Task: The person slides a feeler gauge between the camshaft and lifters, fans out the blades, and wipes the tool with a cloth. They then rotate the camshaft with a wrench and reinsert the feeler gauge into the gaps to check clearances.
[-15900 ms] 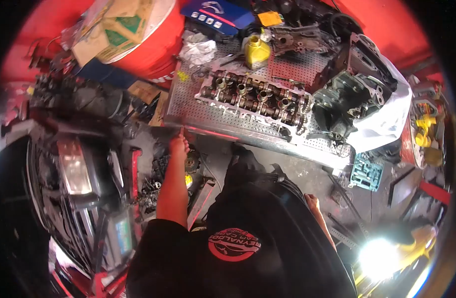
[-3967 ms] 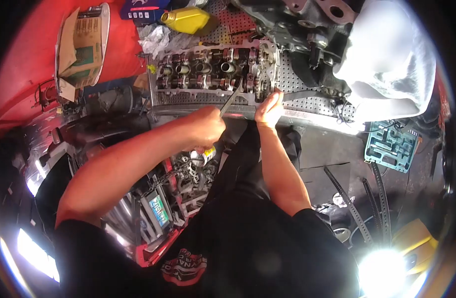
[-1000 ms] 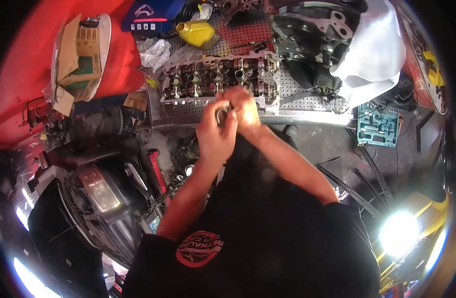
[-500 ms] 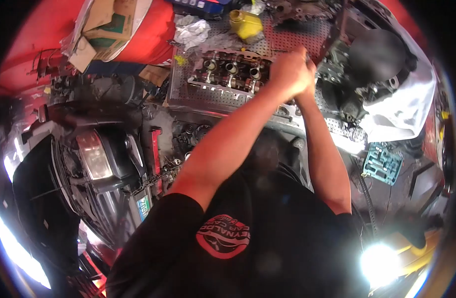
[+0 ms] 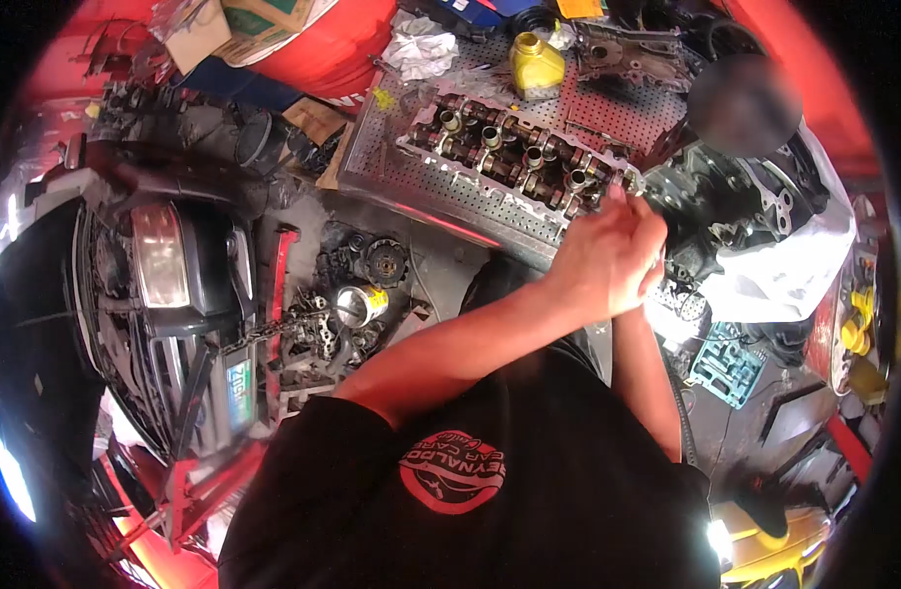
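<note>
A cylinder head with camshafts and several upright round tubes lies on a perforated metal bench. At its near right end my left hand is closed, fingers curled. Whatever it grips is hidden from view. My right hand is close against the left one and mostly covered by it, so its fingers cannot be made out. Just right of both hands sits a larger dark engine part, partly on white plastic sheeting.
A yellow bottle and crumpled plastic are at the bench's back. A teal tool case lies on the floor at right. Left are a car's headlight, a red metal stand and a can among loose parts.
My hands have moved nearer my body, from over the bench to the cylinder head's right end. The camera view has shifted, uncovering more of the cylinder head.
</note>
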`<action>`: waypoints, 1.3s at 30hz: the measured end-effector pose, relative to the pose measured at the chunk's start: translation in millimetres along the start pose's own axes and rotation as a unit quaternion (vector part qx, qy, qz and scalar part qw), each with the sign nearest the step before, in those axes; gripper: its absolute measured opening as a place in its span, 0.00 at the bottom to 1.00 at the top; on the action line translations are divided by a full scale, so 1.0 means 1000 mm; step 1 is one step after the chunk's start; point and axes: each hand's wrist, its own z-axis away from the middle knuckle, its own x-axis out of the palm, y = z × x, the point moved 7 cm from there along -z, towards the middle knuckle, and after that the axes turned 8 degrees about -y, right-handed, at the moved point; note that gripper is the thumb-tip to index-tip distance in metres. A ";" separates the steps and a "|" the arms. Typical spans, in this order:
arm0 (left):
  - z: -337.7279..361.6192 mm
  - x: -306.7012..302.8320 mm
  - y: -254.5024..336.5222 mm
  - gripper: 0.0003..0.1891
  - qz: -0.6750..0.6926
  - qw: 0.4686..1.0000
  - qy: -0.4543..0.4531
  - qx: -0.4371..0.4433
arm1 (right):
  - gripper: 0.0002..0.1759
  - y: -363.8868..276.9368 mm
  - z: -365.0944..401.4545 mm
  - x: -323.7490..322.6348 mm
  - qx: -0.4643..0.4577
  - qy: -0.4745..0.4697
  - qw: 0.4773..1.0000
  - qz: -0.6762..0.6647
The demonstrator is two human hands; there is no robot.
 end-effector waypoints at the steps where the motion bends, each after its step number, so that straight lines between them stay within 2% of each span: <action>1: 0.010 -0.003 0.007 0.17 0.016 1.000 -0.026 -0.002 | 0.10 -0.009 0.008 -0.008 -0.006 -0.008 1.000 -0.001; 3: 0.034 -0.006 0.018 0.18 0.044 0.996 -0.078 -0.008 | 0.11 -0.014 0.031 -0.016 -0.020 -0.046 0.999 0.012; 5: 0.063 -0.013 0.021 0.17 0.071 0.991 -0.103 -0.038 | 0.08 -0.002 0.065 -0.005 -0.106 -0.154 0.978 0.090; 6: 0.079 -0.013 0.020 0.16 0.087 0.988 -0.118 -0.053 | 0.07 -0.005 0.077 -0.004 -0.059 -0.228 0.970 -0.062; 7: 0.097 -0.008 0.011 0.15 0.109 0.981 -0.127 -0.103 | 0.07 -0.011 0.089 -0.001 -0.009 -0.297 0.932 -0.210; 8: 0.119 0.000 -0.003 0.14 0.133 0.970 -0.135 -0.152 | 0.08 0.005 0.105 0.011 0.001 -0.337 0.938 -0.086; 9: 0.140 0.007 -0.017 0.13 0.157 0.956 -0.143 -0.201 | 0.13 0.020 0.121 0.025 -0.071 -0.338 0.938 -0.004; 11: 0.180 0.008 -0.047 0.12 0.217 0.931 -0.094 -0.277 | 0.25 0.029 0.138 0.043 -0.137 -0.380 0.913 0.053; 12: 0.192 0.002 -0.059 0.11 0.246 0.915 -0.070 -0.312 | 0.28 0.014 0.131 0.037 -0.141 -0.364 0.919 0.063; 13: 0.206 -0.011 -0.076 0.11 0.377 0.834 -0.001 -0.404 | 0.31 -0.012 0.118 0.027 -0.144 -0.345 0.924 0.075; 14: 0.209 -0.041 -0.088 0.09 0.409 0.781 0.078 -0.465 | 0.34 -0.027 0.108 0.022 -0.147 -0.326 0.930 0.088; 16: 0.223 -0.116 -0.135 0.11 0.336 0.786 0.193 -0.481 | 0.36 -0.011 0.099 0.020 -0.058 -0.322 0.943 0.063; 18: 0.233 -0.182 -0.188 0.08 0.372 0.758 0.295 -0.446 | 0.34 0.019 0.096 0.018 0.010 -0.318 0.947 0.034; 19: 0.235 -0.205 -0.217 0.07 0.393 0.742 0.345 -0.419 | 0.32 0.045 0.101 0.021 0.057 -0.316 0.946 0.054; 21: 0.243 -0.234 -0.290 0.07 0.339 0.754 0.390 -0.406 | 0.29 0.114 0.130 0.028 0.149 -0.326 0.927 0.114; 24: 0.258 -0.242 -0.407 0.07 0.366 0.697 0.426 -0.446 | 0.23 0.252 0.212 0.030 0.246 -0.407 0.853 0.217; 25: 0.259 -0.235 -0.442 0.07 0.404 0.681 0.406 -0.457 | 0.22 0.275 0.237 0.028 0.280 -0.430 0.827 0.230; 27: 0.266 -0.216 -0.503 0.08 0.477 0.641 0.364 -0.479 | 0.22 0.278 0.266 0.020 0.348 -0.447 0.794 0.219; 28: 0.262 -0.207 -0.525 0.09 0.522 0.631 0.325 -0.473 | 0.21 0.266 0.270 0.017 0.374 -0.432 0.797 0.197; 31: 0.246 -0.185 -0.566 0.10 0.577 0.605 0.311 -0.451 | 0.20 0.234 0.275 0.021 0.428 -0.378 0.809 0.140; 32: 0.244 -0.178 -0.578 0.10 0.564 0.586 0.315 -0.489 | 0.20 0.226 0.275 0.025 0.438 -0.361 0.814 0.123; 35: 0.235 -0.177 -0.586 0.10 0.344 0.648 0.193 -0.652 | 0.19 0.205 0.269 0.044 0.442 -0.316 0.835 0.085; 36: 0.232 -0.178 -0.604 0.11 0.240 0.752 0.087 -0.608 | 0.18 0.199 0.265 0.053 0.438 -0.303 0.843 0.079; 37: 0.237 -0.186 -0.616 0.12 0.022 0.808 0.057 -0.587 | 0.17 0.194 0.259 0.063 0.429 -0.288 0.852 0.083; 38: 0.224 -0.198 -0.598 0.14 -0.195 0.825 0.027 -0.530 | 0.16 0.188 0.252 0.073 0.419 -0.273 0.861 0.088; 39: 0.209 -0.203 -0.574 0.15 -0.402 0.802 -0.002 -0.442 | 0.15 0.184 0.245 0.084 0.410 -0.257 0.870 0.093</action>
